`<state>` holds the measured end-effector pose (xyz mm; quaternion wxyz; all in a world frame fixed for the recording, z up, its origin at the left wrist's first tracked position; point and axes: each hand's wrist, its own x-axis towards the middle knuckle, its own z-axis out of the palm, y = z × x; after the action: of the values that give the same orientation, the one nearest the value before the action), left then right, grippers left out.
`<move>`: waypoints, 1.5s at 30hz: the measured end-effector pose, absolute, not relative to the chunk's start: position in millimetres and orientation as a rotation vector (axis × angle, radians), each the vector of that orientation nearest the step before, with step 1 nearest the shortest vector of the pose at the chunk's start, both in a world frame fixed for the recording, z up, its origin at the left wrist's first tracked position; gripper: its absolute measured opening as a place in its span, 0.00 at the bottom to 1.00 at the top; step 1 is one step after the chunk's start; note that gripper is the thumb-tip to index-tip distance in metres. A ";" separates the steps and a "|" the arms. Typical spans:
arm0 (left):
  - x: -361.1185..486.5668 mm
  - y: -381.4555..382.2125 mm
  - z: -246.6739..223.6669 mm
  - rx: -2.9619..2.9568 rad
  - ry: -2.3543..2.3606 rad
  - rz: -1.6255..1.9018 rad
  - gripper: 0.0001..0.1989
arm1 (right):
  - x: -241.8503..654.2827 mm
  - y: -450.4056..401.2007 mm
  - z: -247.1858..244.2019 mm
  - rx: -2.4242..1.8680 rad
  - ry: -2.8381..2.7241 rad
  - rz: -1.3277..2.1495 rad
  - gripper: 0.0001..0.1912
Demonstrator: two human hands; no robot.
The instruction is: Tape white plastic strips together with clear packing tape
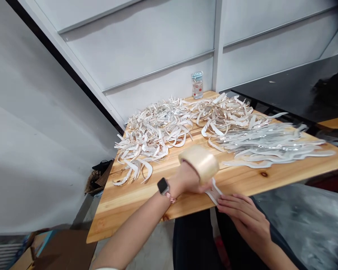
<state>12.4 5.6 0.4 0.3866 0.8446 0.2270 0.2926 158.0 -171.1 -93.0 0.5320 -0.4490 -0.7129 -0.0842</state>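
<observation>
A wide roll of clear yellowish tape (204, 163) sits around my left hand (188, 179), its fingers passing inside the core. Motion blurs the roll slightly, and it hides most of those fingers. Below it, white curved strips (214, 193) lie at the table's front edge, touched or nearly touched by my left fingertips. My right hand (246, 215) has its fingers pressed together over the near end of these strips; its thumb is hidden. A watch (163, 185) and a beaded bracelet are on my left wrist.
On the wooden table (124, 212), a heap of white curved pieces (157, 131) lies left, gold-edged ones (225, 112) lie behind, and long wavy silvery strips (273, 144) lie right. A bottle (197, 85) stands at the back by the white panel wall. Cardboard (64, 249) is on the floor.
</observation>
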 end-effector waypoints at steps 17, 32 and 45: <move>7.6 22.0 -14.4 2.052 0.667 0.871 0.20 | 152.7 -166.5 -91.6 -1.087 -1.631 -0.265 0.11; -3.5 32.4 0.1 1.929 0.747 0.855 0.22 | 150.2 -164.0 -88.6 -1.090 -1.582 -0.301 0.11; -2.5 32.6 -1.2 1.985 0.856 0.951 0.16 | 150.6 -166.2 -89.0 -1.037 -1.554 -0.255 0.13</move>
<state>-2.5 32.6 -1.2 0.3801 0.7776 0.3351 0.3724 150.6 -166.2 -89.0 0.5876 -0.4451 -0.6668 -0.1094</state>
